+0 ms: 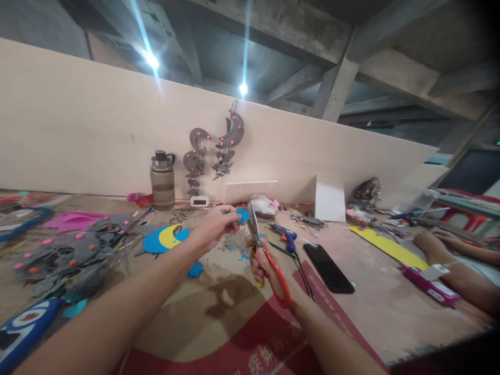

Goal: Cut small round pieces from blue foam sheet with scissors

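My left hand pinches a small blue felt piece between thumb and fingers. Wrapped round the handles of a pair of scissors, my right hand holds them upright, the blades right beside the blue piece. Whether the blades touch it I cannot tell. Under the hands, small blue scraps lie scattered on the cardboard. A blue shape with a yellow crescent lies left of my left hand, and another blue cutout sits nearer to me.
Grey felt pieces with pompoms cover the left side. A water bottle stands by the partition, where grey moon hangings hang. Rightward lie a glue gun, a phone and a yellow strip. Another person's arm rests far right.
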The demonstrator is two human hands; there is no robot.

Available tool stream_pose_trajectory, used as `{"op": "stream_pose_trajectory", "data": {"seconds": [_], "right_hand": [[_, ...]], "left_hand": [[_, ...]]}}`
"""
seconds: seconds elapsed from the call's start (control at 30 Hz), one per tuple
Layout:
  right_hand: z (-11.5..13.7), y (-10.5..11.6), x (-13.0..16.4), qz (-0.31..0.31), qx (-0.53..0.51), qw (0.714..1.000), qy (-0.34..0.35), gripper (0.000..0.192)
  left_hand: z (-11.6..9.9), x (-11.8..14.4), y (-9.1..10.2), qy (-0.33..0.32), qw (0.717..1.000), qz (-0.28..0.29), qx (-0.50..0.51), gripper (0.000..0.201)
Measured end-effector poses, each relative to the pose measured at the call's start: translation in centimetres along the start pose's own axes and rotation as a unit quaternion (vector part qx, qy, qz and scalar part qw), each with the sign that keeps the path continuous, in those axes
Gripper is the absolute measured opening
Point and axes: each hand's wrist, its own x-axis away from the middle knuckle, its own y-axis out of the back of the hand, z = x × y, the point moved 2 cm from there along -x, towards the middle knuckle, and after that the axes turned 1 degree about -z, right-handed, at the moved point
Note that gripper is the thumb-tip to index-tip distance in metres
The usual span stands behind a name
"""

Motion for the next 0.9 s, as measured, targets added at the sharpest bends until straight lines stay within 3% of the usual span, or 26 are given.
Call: {"op": "stream_pose_trajectory", "data": {"seconds": [0.43, 0.9], "right_hand": [[0.29, -0.32, 0.17, 0.013, -0.01, 1.0, -0.018, 0.042], [-0.11, 0.08, 0.07, -0.005, 0.013, 0.999, -0.047, 0.055]], "left_hand": [[-0.34, 0.31, -0.35, 0.009, 0.999, 0.018, -0.049, 0.019], [-0.45, 0.35, -0.34, 0.009, 0.999, 0.016, -0.047, 0.017]]}}
